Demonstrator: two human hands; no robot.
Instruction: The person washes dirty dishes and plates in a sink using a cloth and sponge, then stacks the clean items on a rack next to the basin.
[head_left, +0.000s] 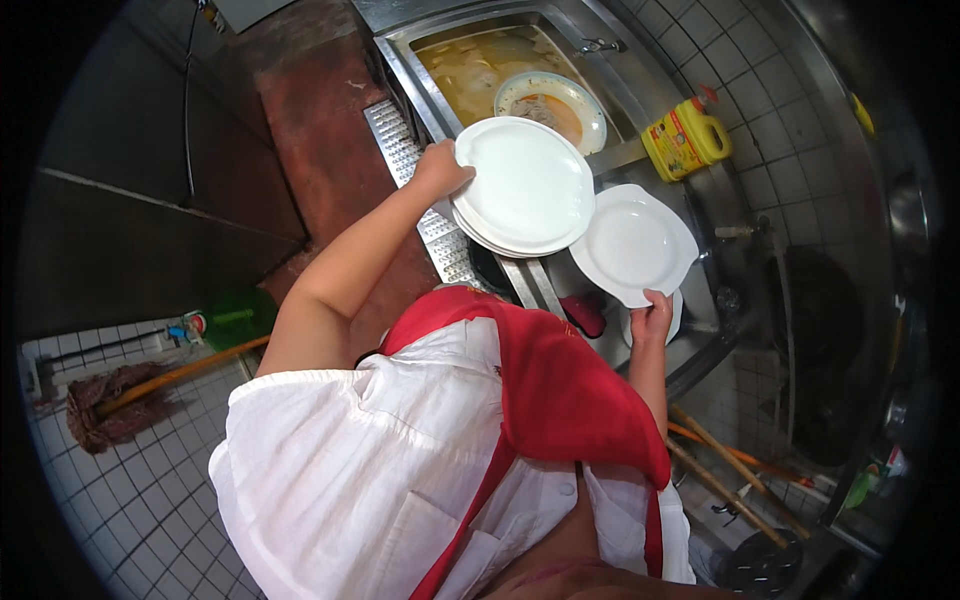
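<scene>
My left hand (442, 172) grips the edge of a small stack of white plates (525, 187), held level above the divider between two basins. In my right hand (652, 319) is a single white plate with tab-like handles (636, 238), its far side close beside the stack. Another white dish (671, 330) shows partly beneath that plate, near my right fingers; whether I touch it is hidden. Past the stack, a patterned rimmed plate (592, 105) with orange liquid and a greyish cloth-like lump sits in the left basin.
Cloudy yellowish water fills the left steel sink basin (487, 56), below a tap (600, 46). A yellow detergent jug (684, 139) stands on the back ledge. A dark red item (585, 313) lies near the right basin. At left are a mop (120, 405) and a perforated metal strip (401, 142).
</scene>
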